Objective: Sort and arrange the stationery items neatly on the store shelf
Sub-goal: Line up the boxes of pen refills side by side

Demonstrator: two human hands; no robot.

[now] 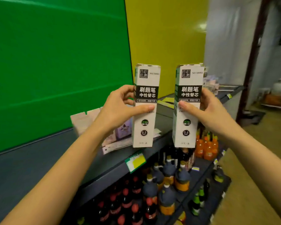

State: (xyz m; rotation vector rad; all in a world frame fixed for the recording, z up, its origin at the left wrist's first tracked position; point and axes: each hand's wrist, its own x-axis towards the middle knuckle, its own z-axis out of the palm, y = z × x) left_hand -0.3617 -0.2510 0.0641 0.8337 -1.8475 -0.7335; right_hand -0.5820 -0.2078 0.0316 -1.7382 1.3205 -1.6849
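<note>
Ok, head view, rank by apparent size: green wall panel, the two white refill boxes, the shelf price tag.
1. green wall panel
2. left box and right box: look alike, tied
3. price tag, smallest

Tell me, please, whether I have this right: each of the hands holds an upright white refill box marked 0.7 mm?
Not quite: the head view shows 0.5 mm on both. The left hand holds the left box and the right hand the right box, both upright and white.
</note>
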